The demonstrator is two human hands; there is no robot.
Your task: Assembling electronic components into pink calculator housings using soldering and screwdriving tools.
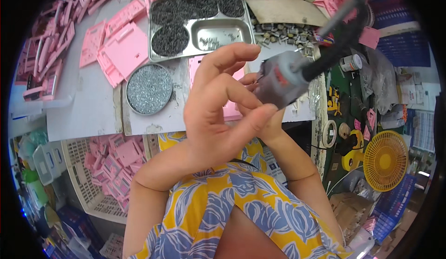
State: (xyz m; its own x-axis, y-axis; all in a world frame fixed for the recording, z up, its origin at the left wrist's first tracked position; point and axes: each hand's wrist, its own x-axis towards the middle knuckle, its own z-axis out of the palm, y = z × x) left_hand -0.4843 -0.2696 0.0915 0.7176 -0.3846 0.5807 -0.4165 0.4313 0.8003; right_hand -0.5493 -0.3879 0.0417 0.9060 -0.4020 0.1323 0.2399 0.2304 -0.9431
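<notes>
My left hand (pixel 218 105) is raised in front of me, fingers spread and curled, thumb tip touching the grey body of an electric screwdriver (pixel 278 78). My right hand (pixel 265 119) is mostly hidden behind the left one and grips that screwdriver, whose black cable (pixel 341 38) runs up to the right. Behind the hands lies a pink plastic part (pixel 200 66) on the white bench, partly covered.
A steel divided tray (pixel 223 29) holds dark screws, with a round tin of silver screws (pixel 149 88) beside it. Pink plastic parts (pixel 118 50) litter the bench and fill a white basket (pixel 111 166) on the floor. A yellow fan (pixel 385 160) stands at right.
</notes>
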